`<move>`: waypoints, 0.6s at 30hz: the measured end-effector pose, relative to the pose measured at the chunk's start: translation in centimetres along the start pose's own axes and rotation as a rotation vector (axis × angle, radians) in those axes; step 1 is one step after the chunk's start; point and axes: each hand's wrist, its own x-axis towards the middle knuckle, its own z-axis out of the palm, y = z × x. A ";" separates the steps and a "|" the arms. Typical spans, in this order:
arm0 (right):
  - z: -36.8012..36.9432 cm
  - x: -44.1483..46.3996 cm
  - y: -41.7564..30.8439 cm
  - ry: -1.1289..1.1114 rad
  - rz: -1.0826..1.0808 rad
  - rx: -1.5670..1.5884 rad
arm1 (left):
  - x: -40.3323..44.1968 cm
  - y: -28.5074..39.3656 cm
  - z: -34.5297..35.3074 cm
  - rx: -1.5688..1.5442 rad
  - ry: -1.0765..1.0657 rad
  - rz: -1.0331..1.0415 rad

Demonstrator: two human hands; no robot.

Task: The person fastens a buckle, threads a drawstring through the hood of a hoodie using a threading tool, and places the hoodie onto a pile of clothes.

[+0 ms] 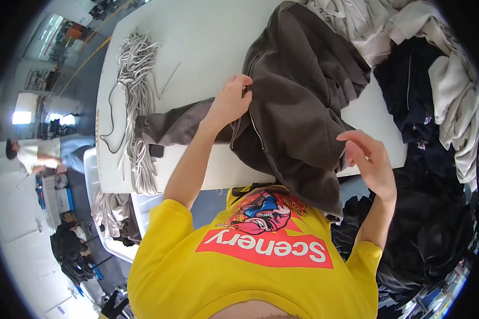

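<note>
A dark brown zip-up jacket [298, 90] lies spread over the white table, one sleeve stretched to the left and its lower part hanging over the front edge. My left hand [233, 99] is closed at the jacket's zip edge, fingers bent around the fabric there. To the right, my right hand [368, 162] is raised beside the jacket's right side, its fingers apart and nothing visible in them. A bundle of pale cords [138, 80] lies at the table's left, partly under the sleeve end.
The white table [197, 37] carries a thin pointed tool [170, 77]. Beige garments [351, 24] and a black zip garment [412, 85] are heaped right. More black fabric [426, 223] hangs below. A white bin [106, 234] with clothes stands left; a person [42, 154] walks beyond.
</note>
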 end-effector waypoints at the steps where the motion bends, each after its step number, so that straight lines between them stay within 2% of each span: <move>1: 0.0 0.9 -0.3 -0.017 -0.005 0.001 | -0.6 -0.4 -0.3 -0.075 -0.007 -0.061; 2: 0.2 2.1 -0.7 -0.062 -0.029 0.039 | -1.1 -0.7 -0.5 -0.072 0.006 -0.077; 4: 0.9 5.0 -1.0 -0.162 -0.058 0.109 | -1.9 -0.2 -1.1 -0.070 -0.165 -0.105; 5: 1.5 6.8 -1.1 -0.186 -0.067 0.103 | -2.0 -0.1 -1.2 -0.070 -0.145 -0.123; 7: 3.0 10.3 -1.3 -0.333 -0.032 0.144 | -1.6 -0.1 -1.1 0.129 -0.232 -0.103; 9: 5.0 13.5 -0.7 -0.376 -0.037 0.107 | -1.4 -0.9 -0.4 0.113 -0.209 -0.161; 12: 7.6 16.5 -0.6 -0.392 0.000 0.041 | -1.3 -0.7 -0.6 0.199 -0.221 -0.087; 14: 8.8 17.6 0.0 -0.388 0.032 0.003 | -1.6 -0.4 -0.5 0.468 -0.349 -0.065; 15: 9.3 18.1 0.2 -0.369 0.107 -0.050 | -1.7 -0.2 -0.6 0.470 -0.337 -0.079; 16: 9.8 18.5 0.2 -0.352 0.179 -0.105 | -1.8 0.0 -0.9 0.404 -0.300 0.021; 17: 10.2 19.0 0.0 -0.372 0.157 -0.113 | -1.7 0.1 -1.2 0.345 -0.255 0.119; 18: 10.5 19.1 -0.1 -0.421 0.246 -0.089 | -1.5 0.2 -1.5 0.286 -0.145 0.198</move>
